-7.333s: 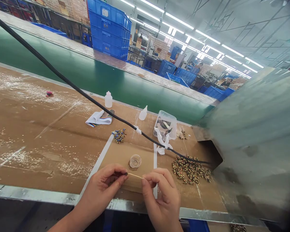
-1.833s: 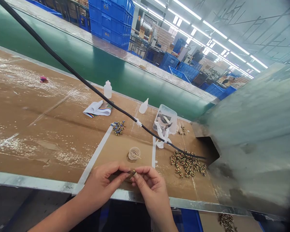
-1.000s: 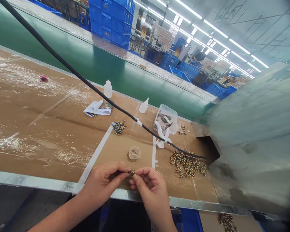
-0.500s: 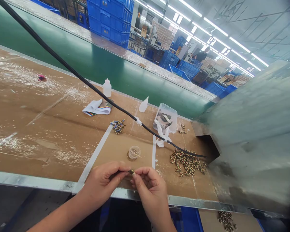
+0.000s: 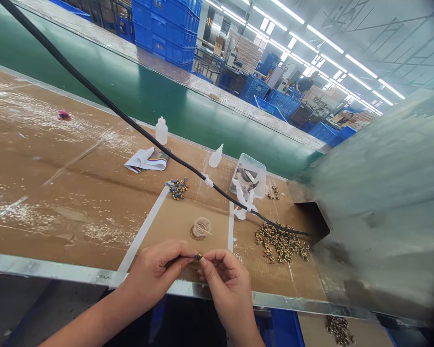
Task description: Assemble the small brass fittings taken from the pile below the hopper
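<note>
Between the fingertips of both hands is a small dark and brass-coloured part (image 5: 198, 257), too small to name more exactly. My left hand (image 5: 159, 267) pinches it from the left, and my right hand (image 5: 227, 277) pinches it from the right. Just beyond my fingers stands a small clear cup (image 5: 201, 227) with a thin stick resting in it. A large pile of small brass and dark parts (image 5: 282, 243) lies to the right of my hands. Further off, a smaller pile of parts with blue on them (image 5: 177, 188) sits near the white tape.
A black cable (image 5: 130, 124) runs across the view above the bench. Behind it stand a white bottle (image 5: 161, 131), a dropper bottle (image 5: 216, 156) and a clear plastic box (image 5: 259, 176). A folded striped ribbon (image 5: 146, 160) lies left. A metal panel (image 5: 379, 202) rises at right.
Both hands stay in nearly the same place, still pinching the small part, which appears slightly turned. The whole view has shifted very slightly.
</note>
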`<action>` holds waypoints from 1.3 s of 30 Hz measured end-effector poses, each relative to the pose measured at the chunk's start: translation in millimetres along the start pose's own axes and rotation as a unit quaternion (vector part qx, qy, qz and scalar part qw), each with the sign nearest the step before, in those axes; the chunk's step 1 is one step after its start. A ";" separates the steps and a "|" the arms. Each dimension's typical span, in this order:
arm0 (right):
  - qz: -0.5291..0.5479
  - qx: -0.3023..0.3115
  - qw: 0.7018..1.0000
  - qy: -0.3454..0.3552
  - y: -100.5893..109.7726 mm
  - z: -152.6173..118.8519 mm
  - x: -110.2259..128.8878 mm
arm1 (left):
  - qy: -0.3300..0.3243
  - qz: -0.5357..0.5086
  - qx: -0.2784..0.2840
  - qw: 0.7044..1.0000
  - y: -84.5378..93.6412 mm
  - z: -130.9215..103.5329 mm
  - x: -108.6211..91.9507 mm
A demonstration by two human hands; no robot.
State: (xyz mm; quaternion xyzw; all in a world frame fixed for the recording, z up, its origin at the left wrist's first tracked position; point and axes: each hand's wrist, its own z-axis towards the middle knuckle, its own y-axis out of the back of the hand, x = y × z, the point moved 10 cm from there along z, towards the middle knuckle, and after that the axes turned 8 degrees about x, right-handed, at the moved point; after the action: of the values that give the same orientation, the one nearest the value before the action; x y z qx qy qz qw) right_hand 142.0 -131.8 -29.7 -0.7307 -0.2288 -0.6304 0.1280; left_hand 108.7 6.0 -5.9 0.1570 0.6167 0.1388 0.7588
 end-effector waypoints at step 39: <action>0.050 0.029 0.998 -0.037 -6.5 -2.5 -10.7 | -0.005 0.039 0.016 0.999 -6.3 -3.9 -3.7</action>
State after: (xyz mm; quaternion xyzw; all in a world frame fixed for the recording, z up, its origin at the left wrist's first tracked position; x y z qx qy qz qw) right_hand 135.6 -129.2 -40.5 -0.7602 -0.2150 -0.5885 0.1720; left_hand 104.2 -1.0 -5.9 0.1938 0.6087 0.1580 0.7530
